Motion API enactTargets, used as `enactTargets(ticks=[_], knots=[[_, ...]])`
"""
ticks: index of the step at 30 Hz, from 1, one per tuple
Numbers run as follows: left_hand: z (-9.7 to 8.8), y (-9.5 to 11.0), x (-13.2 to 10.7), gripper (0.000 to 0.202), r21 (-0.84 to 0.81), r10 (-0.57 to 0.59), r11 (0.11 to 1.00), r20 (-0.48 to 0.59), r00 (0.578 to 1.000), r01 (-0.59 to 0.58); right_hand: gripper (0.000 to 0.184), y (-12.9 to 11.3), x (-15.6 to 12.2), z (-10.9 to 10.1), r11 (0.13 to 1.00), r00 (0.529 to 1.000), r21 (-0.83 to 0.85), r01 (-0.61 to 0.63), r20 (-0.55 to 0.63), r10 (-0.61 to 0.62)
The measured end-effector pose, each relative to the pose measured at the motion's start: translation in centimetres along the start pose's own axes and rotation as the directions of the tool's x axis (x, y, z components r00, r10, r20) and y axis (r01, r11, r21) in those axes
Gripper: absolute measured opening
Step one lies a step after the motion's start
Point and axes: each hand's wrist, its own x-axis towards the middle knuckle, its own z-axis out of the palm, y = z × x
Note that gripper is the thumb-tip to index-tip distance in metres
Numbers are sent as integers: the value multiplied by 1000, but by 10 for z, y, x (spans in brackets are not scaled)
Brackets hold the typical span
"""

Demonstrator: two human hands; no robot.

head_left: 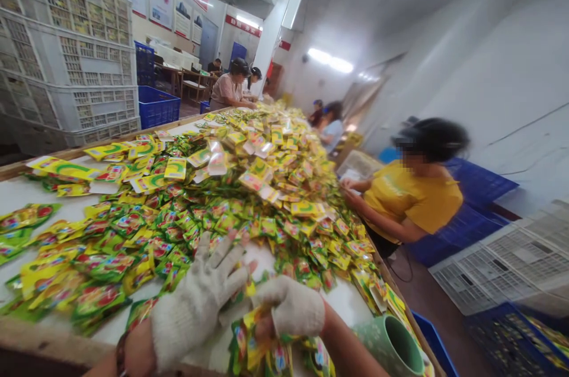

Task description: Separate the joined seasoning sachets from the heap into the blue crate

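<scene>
My left hand point(198, 300), in a white knit glove, lies with fingers spread flat over green and yellow sachets near the table's front edge. My right hand point(291, 309), also gloved, is curled closed around a bunch of sachets point(255, 344) held upright just right of the left hand. A long heap of the same sachets point(249, 187) covers the white table point(18, 193) from front to far end.
A green cup point(393, 344) stands at the table's near right corner. A person in a yellow shirt point(411, 196) works at the right side, others farther back. White crates point(66, 51) are stacked at left; blue crates point(155, 105) stand behind and along the right wall.
</scene>
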Motion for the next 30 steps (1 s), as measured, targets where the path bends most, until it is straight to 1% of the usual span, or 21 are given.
enactTargets(ticks=[1,2,3,4,5,6,8,10,11,12,13,15,17,18,21,25,26,27,30], knots=[[-5,-1,1,38,-26,37,999,68,997,-35,27,-2,-1,2,1000,999,-26,3,51,-2],[-8,-2,1,36,-55,43,998,120,992,-36,27,-2,-1,2,999,998,-36,7,57,-5],[-9,-3,-1,35,-76,20,997,154,988,-8,27,-1,0,3,999,1000,-33,10,22,-9],[-9,-3,-4,37,-81,-34,996,169,985,48,27,1,2,3,1000,999,-20,13,-47,-14],[-8,-3,-7,39,-66,-113,990,173,978,126,28,4,4,4,1000,990,4,20,-137,-19],[-8,-2,-11,42,-35,-200,977,174,964,209,31,8,7,6,999,972,36,29,-236,-20],[-6,0,-17,48,43,-343,939,189,920,341,39,15,13,12,996,906,86,38,-424,2],[-6,2,-22,46,88,-410,912,217,886,400,42,21,17,19,997,829,78,28,-559,20],[-5,3,-23,44,88,-421,907,221,880,412,40,23,19,22,999,804,45,19,-594,11],[-5,4,-25,42,78,-423,906,220,879,417,35,24,20,25,1000,796,-6,11,-606,-12],[-5,5,-25,40,64,-421,906,216,881,418,29,25,21,26,998,803,-60,6,-595,-40],[-4,8,-26,38,50,-411,911,209,887,410,21,25,22,27,991,845,-131,-16,-532,-56],[-4,9,-26,36,49,-400,915,215,891,399,18,23,22,23,988,889,-137,-65,-458,-5],[-5,10,-25,35,45,-396,917,219,892,396,17,21,21,21,987,902,-131,-93,-431,28],[-5,11,-24,32,10,-420,904,212,883,427,17,15,20,14,981,922,-143,-133,-380,69],[-1,10,-25,31,-63,-488,857,219,845,511,17,11,22,9,982,939,-137,-130,-335,77],[1,9,-26,31,-74,-479,860,224,849,504,14,11,23,8,982,945,-129,-141,-313,94],[2,9,-27,30,-80,-454,873,223,863,480,12,11,25,7,979,949,-125,-160,-291,118],[5,6,-29,26,-63,-338,933,190,922,355,13,14,30,0,963,951,-147,-225,-250,184]])
